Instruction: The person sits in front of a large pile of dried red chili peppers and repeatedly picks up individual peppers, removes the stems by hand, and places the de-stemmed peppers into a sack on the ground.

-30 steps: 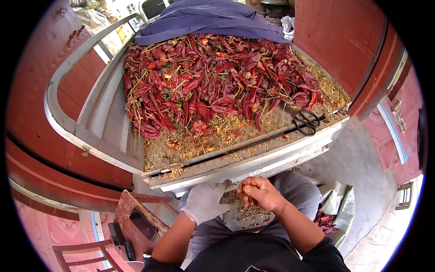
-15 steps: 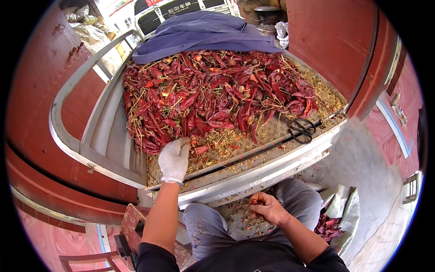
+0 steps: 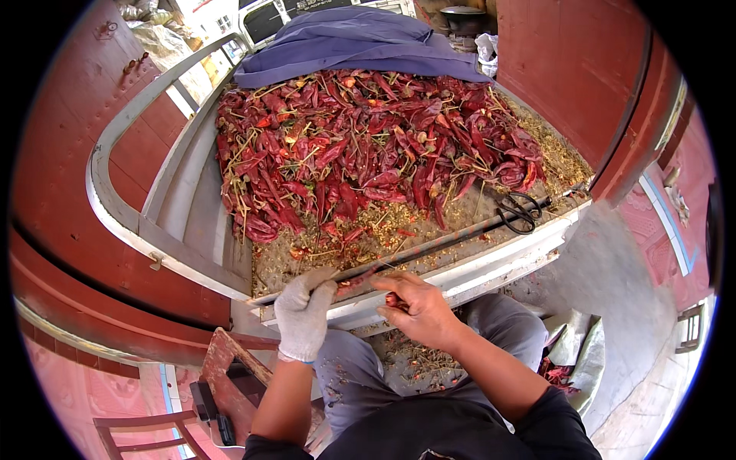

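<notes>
My left hand (image 3: 303, 313), in a whitish knit glove, pinches a dried red chili pepper (image 3: 354, 282) just above the front rail of the truck bed. The pepper's tip end points toward my right hand (image 3: 422, 308), which is bare and curled close beside it. A small dark red object (image 3: 392, 299) shows in the right fingers; its kind is too hidden to tell. Beyond both hands spreads a broad heap of dried red chilies (image 3: 368, 153) with pale stems. Loose yellowish seeds (image 3: 383, 222) lie at its near edge.
A dark metal rod (image 3: 429, 247) with a looped end lies along the bed's front edge. Purple cloth (image 3: 360, 46) covers the heap's far side. A white side rail (image 3: 100, 184) curves along the left. An open sack (image 3: 586, 360) holding chilies stands right of my knees.
My left hand has drawn back from the heap with a chili. My right hand has risen from over my lap to meet it at the bed's edge.
</notes>
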Demonstrator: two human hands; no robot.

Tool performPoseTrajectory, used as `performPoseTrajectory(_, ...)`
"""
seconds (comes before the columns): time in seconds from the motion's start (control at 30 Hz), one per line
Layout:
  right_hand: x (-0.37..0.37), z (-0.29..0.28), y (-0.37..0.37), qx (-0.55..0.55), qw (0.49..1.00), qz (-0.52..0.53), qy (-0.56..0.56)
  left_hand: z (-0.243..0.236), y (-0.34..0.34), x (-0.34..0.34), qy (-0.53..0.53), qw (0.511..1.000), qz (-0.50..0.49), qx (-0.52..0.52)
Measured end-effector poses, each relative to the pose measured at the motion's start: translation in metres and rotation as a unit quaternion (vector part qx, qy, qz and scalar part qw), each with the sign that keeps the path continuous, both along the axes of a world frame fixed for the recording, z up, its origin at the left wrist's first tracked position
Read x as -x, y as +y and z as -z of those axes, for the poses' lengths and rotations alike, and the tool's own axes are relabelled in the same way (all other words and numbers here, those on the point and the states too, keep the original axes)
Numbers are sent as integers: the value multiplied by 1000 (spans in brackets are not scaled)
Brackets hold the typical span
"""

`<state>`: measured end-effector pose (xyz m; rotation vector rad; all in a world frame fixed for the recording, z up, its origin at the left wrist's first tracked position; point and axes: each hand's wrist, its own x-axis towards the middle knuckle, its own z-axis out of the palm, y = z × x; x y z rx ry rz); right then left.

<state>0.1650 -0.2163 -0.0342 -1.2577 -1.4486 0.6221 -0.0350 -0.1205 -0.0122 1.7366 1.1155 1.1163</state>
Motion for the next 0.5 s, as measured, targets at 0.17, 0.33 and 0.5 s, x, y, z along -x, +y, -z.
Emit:
performPoseTrajectory(0.17, 2, 1, 7, 42, 982, -65, -171, 7, -26, -4, 138, 968, 145, -151)
performPoseTrajectory(0.33, -8, 6, 2, 46, 957, -109, -265, -14, -22, -5, 332, 908, 218, -134)
performPoseTrajectory(0.5, -5, 13, -3, 16, 987, -132, -94, 7, -21, 3, 154, 960, 229, 50)
